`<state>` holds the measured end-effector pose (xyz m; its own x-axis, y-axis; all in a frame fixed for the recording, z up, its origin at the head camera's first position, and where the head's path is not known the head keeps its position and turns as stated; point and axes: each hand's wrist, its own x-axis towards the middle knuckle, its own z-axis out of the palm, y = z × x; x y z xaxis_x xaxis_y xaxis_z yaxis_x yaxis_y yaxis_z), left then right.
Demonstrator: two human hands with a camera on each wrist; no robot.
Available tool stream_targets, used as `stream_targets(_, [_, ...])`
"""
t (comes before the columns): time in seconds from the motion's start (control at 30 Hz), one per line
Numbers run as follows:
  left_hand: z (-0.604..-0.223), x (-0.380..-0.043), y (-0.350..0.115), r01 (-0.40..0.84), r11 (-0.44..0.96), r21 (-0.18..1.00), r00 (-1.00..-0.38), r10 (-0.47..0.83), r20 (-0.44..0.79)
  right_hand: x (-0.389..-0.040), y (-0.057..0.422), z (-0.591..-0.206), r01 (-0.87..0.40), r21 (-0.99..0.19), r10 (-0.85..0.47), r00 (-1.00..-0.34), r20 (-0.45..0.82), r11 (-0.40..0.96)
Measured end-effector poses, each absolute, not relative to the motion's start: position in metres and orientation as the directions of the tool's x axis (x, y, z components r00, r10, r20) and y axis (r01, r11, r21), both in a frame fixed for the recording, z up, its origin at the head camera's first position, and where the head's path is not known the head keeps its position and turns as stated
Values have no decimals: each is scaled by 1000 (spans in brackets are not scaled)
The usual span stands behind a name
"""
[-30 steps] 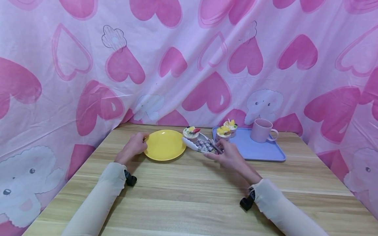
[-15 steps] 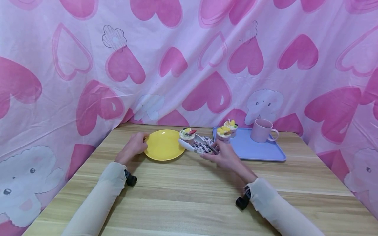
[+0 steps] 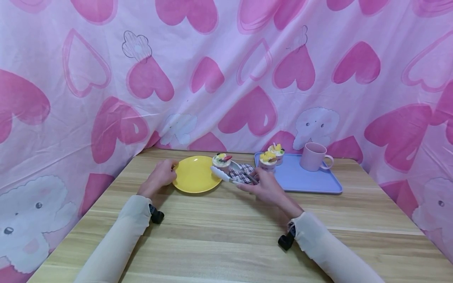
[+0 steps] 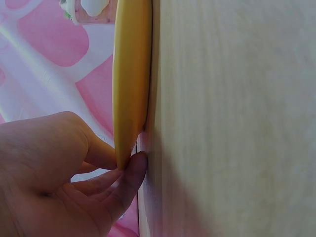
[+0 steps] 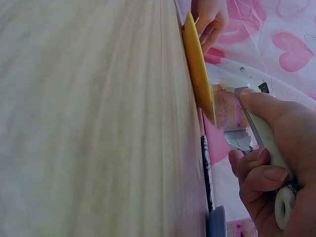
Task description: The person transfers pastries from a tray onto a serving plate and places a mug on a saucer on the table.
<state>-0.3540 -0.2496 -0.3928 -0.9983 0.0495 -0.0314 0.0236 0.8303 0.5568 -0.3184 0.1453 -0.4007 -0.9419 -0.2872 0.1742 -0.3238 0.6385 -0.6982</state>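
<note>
My left hand (image 3: 161, 177) pinches the left rim of a round yellow plate (image 3: 192, 175); in the left wrist view, thumb and fingers lie on either side of its edge (image 4: 129, 74). In my right hand (image 3: 267, 189) is a pair of tongs (image 3: 220, 174) with pale, broad tips. Between those tips sits a small clear dessert cup (image 3: 220, 162) topped with cream and fruit, upright beside the plate's right rim and overlapping it in the head view. Pink and yellow layers of the cup (image 5: 227, 108) show in the right wrist view, just off the plate's edge.
A black-and-white checked mat (image 3: 236, 177) lies under the tongs. To its right is a blue tray (image 3: 311, 181) bearing two more fruit-topped cups (image 3: 267, 165) and a pink mug (image 3: 313, 158). A pink heart-patterned curtain (image 3: 247, 114) hangs behind the wooden table (image 3: 212, 236).
My right hand has moved left with the tongs and the dessert cup, bringing the cup from near the mat to the plate's right rim. The left hand and plate stay put.
</note>
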Motion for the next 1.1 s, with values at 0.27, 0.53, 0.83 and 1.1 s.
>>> stream_targets(0.27, [-394, -354, -250, 19, 831, 556, -998, 47, -36, -321, 137, -401, -307, -692, -272, -948, 163, 653])
stream_targets(0.53, [-394, -352, -249, 24, 830, 558, -999, 46, -24, -322, 131, -401, -308, -687, -266, -949, 170, 659])
stream_targets(0.83, [-393, -352, -249, 25, 834, 552, -998, 49, -29, -324, 126, -401, -309, -714, -288, -945, 156, 628])
stream_targets(1.1, [-393, -352, -249, 31, 835, 549, -998, 53, -24, -327, 119, -402, -310, -709, -287, -945, 157, 633])
